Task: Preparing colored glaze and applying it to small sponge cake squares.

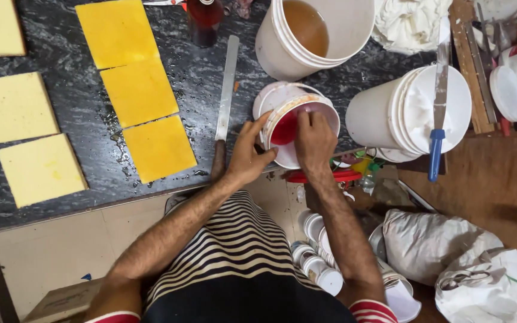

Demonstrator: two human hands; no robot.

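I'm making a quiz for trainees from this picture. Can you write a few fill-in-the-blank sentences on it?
1. Both hands, left hand and right hand, hold a small tub containing ____ liquid.
2. The squares nearest the long knife number ____.
3. The spatula on the white bucket has a ____ handle.

Missing words: red; three; blue
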